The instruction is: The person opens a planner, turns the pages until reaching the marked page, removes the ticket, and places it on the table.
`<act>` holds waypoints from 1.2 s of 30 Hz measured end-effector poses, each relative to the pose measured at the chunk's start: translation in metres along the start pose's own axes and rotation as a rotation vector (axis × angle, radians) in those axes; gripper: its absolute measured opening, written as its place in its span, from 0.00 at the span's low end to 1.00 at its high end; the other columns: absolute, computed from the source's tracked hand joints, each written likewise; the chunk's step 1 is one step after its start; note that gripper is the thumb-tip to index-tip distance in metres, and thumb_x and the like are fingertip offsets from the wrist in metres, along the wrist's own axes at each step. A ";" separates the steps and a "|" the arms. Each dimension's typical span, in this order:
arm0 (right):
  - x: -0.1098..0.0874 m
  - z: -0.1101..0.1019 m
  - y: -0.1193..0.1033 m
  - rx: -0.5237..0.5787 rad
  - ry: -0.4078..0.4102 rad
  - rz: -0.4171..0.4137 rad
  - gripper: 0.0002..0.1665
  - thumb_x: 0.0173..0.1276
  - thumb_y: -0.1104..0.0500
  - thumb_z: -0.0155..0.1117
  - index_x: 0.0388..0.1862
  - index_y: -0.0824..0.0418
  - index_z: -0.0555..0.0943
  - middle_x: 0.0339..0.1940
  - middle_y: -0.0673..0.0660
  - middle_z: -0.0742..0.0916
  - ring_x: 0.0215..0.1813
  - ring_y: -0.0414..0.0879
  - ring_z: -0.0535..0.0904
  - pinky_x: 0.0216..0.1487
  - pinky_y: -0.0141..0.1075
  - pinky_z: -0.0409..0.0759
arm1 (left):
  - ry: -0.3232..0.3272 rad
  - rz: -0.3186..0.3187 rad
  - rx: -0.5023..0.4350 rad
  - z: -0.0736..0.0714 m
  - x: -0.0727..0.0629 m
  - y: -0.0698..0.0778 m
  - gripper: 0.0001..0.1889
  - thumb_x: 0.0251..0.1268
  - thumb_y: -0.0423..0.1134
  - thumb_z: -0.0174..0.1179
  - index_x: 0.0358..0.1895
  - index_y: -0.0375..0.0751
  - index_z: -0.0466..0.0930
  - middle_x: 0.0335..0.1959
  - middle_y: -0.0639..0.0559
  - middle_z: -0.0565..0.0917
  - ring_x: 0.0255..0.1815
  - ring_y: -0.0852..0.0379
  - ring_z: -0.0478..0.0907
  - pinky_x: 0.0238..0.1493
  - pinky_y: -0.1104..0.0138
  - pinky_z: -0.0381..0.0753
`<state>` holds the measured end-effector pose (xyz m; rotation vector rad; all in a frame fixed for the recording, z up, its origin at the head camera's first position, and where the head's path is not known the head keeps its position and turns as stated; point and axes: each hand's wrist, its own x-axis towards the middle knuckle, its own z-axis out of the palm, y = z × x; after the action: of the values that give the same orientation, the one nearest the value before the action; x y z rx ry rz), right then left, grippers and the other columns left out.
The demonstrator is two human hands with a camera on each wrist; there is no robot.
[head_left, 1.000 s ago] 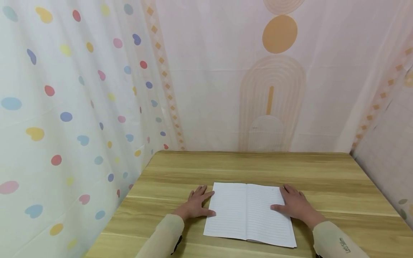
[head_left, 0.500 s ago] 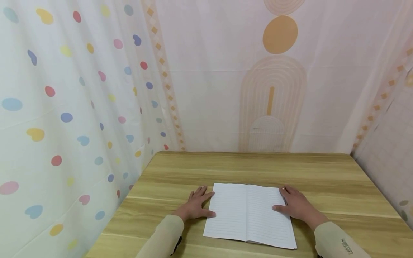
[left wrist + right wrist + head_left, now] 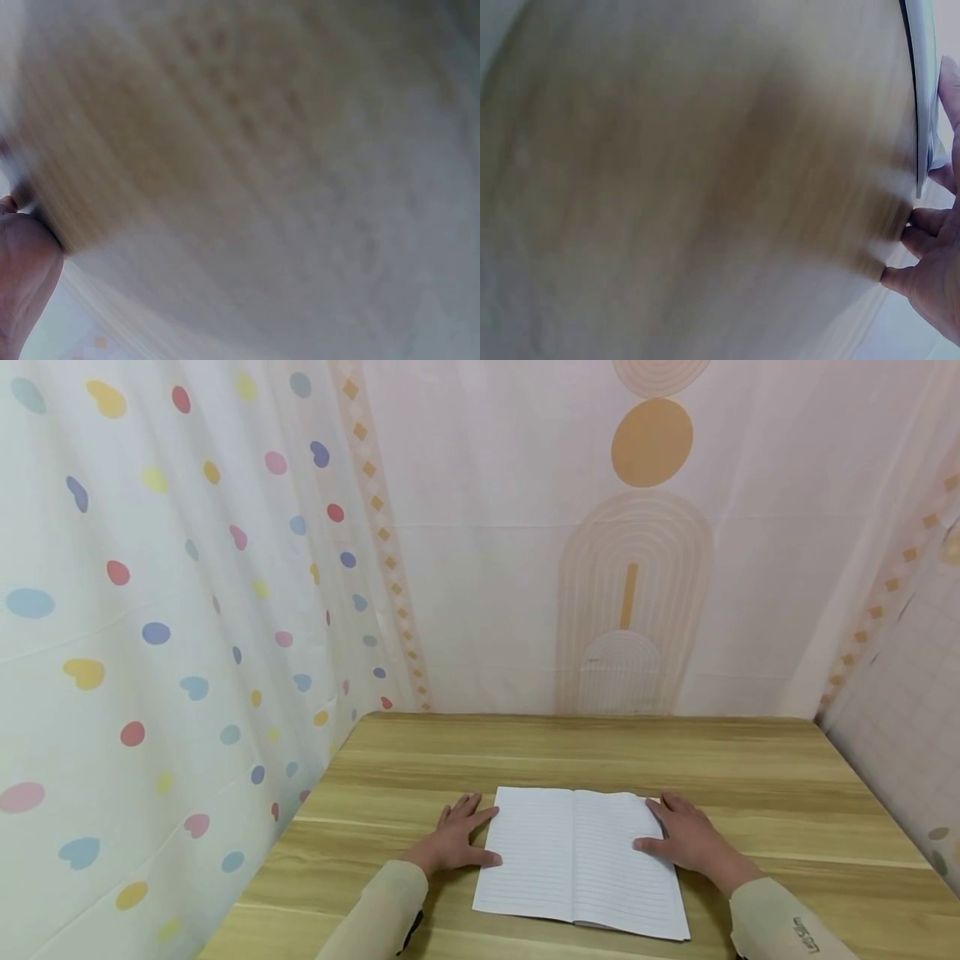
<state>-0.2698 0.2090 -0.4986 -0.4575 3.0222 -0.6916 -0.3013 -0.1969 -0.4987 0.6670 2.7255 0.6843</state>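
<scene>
An open notebook [image 3: 573, 860] with white ruled pages lies flat on the wooden table [image 3: 570, 747]. My left hand [image 3: 456, 839] rests beside its left edge, thumb tip on the page margin and index fingertip at the edge, the other fingers spread on the wood. At the opposite side, my right hand [image 3: 686, 835] has its thumb lying on the right page and its index fingertip at the upper right corner, where the top sheet bulges slightly. In the right wrist view, the notebook's page edges [image 3: 924, 90] stand beside the right hand's fingers, with the remaining fingertips on the table.
A white curtain with coloured dots [image 3: 153, 635] hangs along the left side. Behind the table's far edge is a pale cloth with an arch print [image 3: 633, 602]. Another light cloth [image 3: 900, 693] hangs at the right. The left wrist view shows mostly blurred tabletop.
The right index fingertip has shifted slightly inward at the upper right corner, and the sheet there now bulges up a little. The left hand stays in place.
</scene>
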 end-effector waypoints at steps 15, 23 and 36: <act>0.008 0.001 -0.005 0.106 0.181 0.068 0.23 0.57 0.53 0.77 0.45 0.68 0.84 0.56 0.76 0.79 0.57 0.71 0.75 0.53 0.63 0.74 | 0.000 0.000 -0.001 0.004 0.003 -0.005 0.46 0.57 0.60 0.69 0.77 0.46 0.61 0.80 0.36 0.46 0.80 0.37 0.38 0.75 0.42 0.36; 0.010 -0.009 -0.012 0.417 0.165 0.202 0.21 0.65 0.56 0.71 0.51 0.69 0.81 0.48 0.65 0.84 0.49 0.58 0.78 0.50 0.51 0.77 | 0.001 -0.001 -0.005 0.003 0.005 -0.006 0.47 0.57 0.61 0.69 0.77 0.46 0.61 0.80 0.35 0.46 0.80 0.37 0.37 0.74 0.41 0.36; 0.012 -0.019 -0.029 0.677 0.117 0.304 0.32 0.67 0.64 0.65 0.68 0.72 0.70 0.52 0.68 0.84 0.42 0.50 0.81 0.35 0.39 0.79 | 0.005 0.003 -0.007 0.003 0.003 -0.006 0.46 0.58 0.59 0.69 0.76 0.44 0.61 0.80 0.35 0.46 0.80 0.37 0.37 0.74 0.41 0.36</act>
<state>-0.2750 0.1888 -0.4681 0.0652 2.6090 -1.6406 -0.3052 -0.1985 -0.5043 0.6685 2.7257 0.6964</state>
